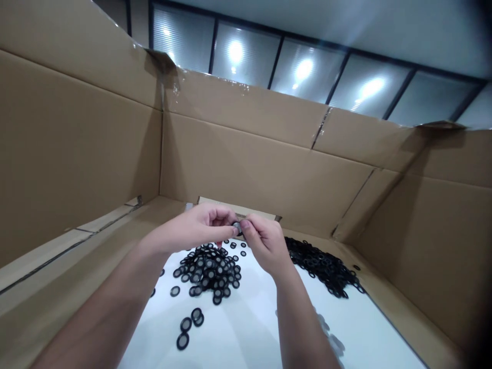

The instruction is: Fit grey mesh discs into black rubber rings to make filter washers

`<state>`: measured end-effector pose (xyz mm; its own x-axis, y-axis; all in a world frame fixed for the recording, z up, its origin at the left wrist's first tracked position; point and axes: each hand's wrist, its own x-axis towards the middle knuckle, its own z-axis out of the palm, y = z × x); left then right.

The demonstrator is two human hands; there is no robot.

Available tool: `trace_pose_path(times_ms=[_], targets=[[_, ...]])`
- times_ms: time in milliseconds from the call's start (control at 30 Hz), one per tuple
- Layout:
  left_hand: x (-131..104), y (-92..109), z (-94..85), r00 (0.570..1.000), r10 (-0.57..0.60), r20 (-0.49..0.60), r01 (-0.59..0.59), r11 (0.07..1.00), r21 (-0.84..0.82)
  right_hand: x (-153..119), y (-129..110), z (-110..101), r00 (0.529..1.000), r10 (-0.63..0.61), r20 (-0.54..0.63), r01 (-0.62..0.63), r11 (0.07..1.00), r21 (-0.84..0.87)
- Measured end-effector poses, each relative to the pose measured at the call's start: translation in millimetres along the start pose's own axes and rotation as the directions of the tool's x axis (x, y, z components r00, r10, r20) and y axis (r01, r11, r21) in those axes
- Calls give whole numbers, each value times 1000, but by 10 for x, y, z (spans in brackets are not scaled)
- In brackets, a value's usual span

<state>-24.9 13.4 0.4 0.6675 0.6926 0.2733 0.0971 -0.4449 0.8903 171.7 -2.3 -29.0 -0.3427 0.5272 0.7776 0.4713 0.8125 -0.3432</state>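
Observation:
My left hand (213, 224) and my right hand (265, 238) meet over the white surface, thumbs and fingers pinched together. Between them is a small black ring washer with a grey mesh disc (237, 227), gripped from both sides and partly hidden by the fingertips. Below my left hand lies a heap of black ring washers with grey centres (211, 271). To the right of my right hand spreads a pile of plain black rings (323, 264). Several thin grey discs (334, 343) lie beside my right forearm, which hides some of them.
Tall cardboard walls (246, 148) enclose the white work surface (246, 333) at the back and sides. A few loose washers (185, 324) lie in front of the heap. One black ring (356, 267) rests on the cardboard at the right. Windowed panels (246, 56) rise beyond the box.

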Motion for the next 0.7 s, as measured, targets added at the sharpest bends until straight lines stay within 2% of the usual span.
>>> trace_pose_path(times_ms=[100,167,367,433,600,700], targets=[[27,-13,39,1000,19,16,-17,994,-110,-4,-17,45,995,48,-85,-42,996,72],[49,-31,75,999,35,-11,-36,985,-167,-6,-37,88,985,86,-151,-70,992,110],[75,-45,141,998,53,-44,-63,961,-270,-18,-87,214,944,147,-295,-97,980,175],[68,-30,148,998,62,-29,-68,951,-303,-31,-84,233,940,158,-302,-96,973,209],[41,-13,155,997,63,33,-45,922,-384,-63,-59,270,940,229,-252,-109,903,416],[19,-9,127,997,51,58,-25,927,-374,-69,-62,276,941,219,-257,-92,899,428]])
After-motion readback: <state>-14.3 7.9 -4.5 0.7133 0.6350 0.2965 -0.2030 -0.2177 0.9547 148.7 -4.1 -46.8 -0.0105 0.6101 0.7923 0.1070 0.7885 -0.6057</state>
